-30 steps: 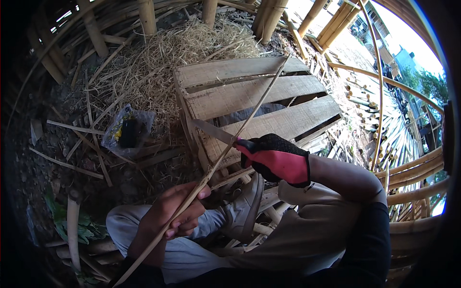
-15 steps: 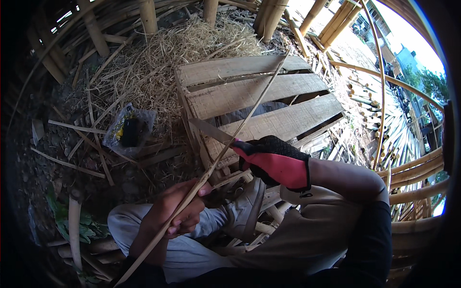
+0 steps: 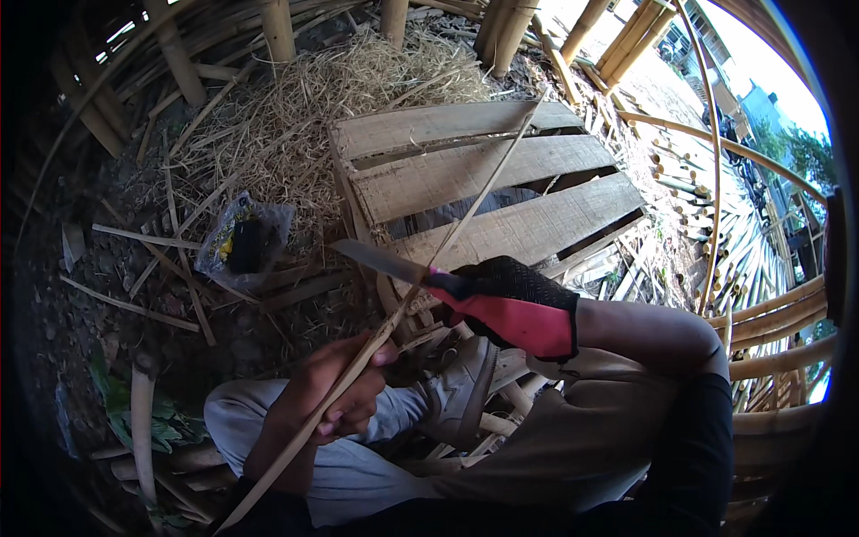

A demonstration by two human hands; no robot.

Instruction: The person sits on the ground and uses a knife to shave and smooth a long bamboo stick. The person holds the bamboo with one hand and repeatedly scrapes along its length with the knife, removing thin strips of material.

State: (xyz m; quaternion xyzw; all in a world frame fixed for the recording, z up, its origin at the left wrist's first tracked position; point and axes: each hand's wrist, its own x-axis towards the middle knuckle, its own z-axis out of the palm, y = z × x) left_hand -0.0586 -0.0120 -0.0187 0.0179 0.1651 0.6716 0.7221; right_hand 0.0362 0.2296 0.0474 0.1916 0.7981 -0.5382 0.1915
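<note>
Pink and black cloth [image 3: 537,327] covers our right hand [image 3: 510,300], which squeezes a knife [image 3: 380,261], blade pointing left across the bamboo strip [image 3: 394,319]. Below and left of that grip, our bare left hand [image 3: 313,380] is curled round the strip. Our right forearm [image 3: 644,336] reaches in from the right. Left of the knife lies a clear bag [image 3: 279,228], any print too small for us to read.

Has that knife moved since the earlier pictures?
Yes: against the wooden crate, the knife has shifted left and nearer the person's body, closer to the bare left hand.
</note>
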